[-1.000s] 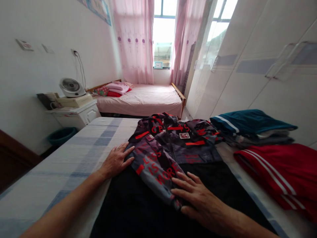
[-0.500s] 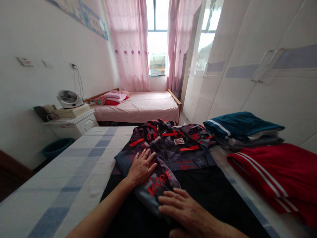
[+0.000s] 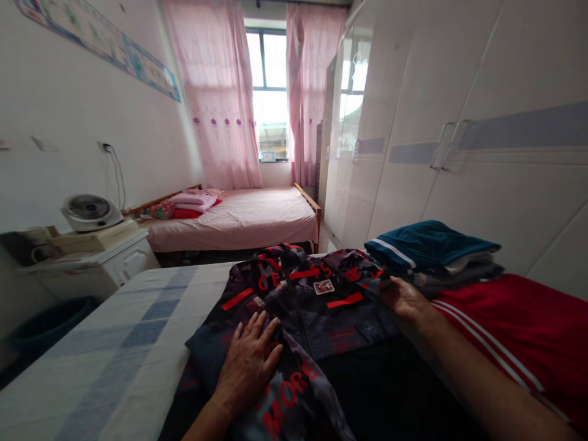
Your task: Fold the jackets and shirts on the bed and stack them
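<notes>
The right hand (image 3: 408,301) has shifted to the right edge of the printed zip-up jacket (image 3: 321,327), hold unclear, leaving its "MORE" sleeve (image 3: 312,392) to the left hand (image 3: 250,354), spread flat, gripping nothing.

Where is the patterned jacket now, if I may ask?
In the head view, the patterned jacket lies at lower centre on the striped sheet, beneath the left hand and left of the red garment.

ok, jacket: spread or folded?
Body spread, one sleeve folded in: the jacket lies front up, and the sleeve lettered MORE crosses its front under the left hand.
</notes>
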Available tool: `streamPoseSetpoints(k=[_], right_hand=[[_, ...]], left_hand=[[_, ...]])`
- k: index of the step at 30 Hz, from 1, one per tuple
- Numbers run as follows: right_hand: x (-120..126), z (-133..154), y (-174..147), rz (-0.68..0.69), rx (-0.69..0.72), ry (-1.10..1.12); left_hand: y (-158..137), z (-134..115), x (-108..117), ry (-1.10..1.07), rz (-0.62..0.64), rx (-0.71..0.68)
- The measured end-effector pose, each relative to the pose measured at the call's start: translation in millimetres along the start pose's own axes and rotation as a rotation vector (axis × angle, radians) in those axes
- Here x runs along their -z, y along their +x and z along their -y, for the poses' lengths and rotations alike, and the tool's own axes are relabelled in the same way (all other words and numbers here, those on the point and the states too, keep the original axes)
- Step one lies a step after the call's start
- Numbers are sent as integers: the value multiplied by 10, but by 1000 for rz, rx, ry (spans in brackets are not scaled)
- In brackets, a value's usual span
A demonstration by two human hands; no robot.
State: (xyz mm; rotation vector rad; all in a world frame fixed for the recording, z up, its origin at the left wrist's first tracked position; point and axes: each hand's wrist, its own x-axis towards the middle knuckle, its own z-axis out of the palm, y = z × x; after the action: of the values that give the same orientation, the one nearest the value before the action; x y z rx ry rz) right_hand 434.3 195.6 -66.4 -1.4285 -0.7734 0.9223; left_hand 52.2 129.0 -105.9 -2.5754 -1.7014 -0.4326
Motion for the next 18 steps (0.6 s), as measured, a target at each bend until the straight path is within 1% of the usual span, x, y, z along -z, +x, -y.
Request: streamPoseSetpoints(k=[3,6,9,10,11,12,13,15,16,17,18], right_hand=[[-3,24,29,-24,3,-28],[-70,45,44,-58,48,-63],[-209,125,-16,-109,153,-86],[-264,166,-66,-117,216,-105],[-318,206,-134,-106,315,-158],[-371,241,-217,-66,446,-248],[-419,262,-313,15,594,-374],[-498,250,-526,283,856,-681],[-528,215,-629,426,923,-812],[-551,166,-720,541,930,-896],[-570,109,-794,609,903,-939]], left_hand=[[-2,10,-20,-7,-2,-3],[0,21,-36,-14,-11,-5],[9,22,-31,-20,2,2],[12,20,-26,-23,12,4],[15,18,-22,-26,23,8],[16,15,-20,-27,32,12],[17,12,-20,-28,37,17],[13,7,-26,-27,38,28],[9,6,-30,-25,37,33],[5,4,-34,-25,35,36],[1,2,-34,-27,34,36]])
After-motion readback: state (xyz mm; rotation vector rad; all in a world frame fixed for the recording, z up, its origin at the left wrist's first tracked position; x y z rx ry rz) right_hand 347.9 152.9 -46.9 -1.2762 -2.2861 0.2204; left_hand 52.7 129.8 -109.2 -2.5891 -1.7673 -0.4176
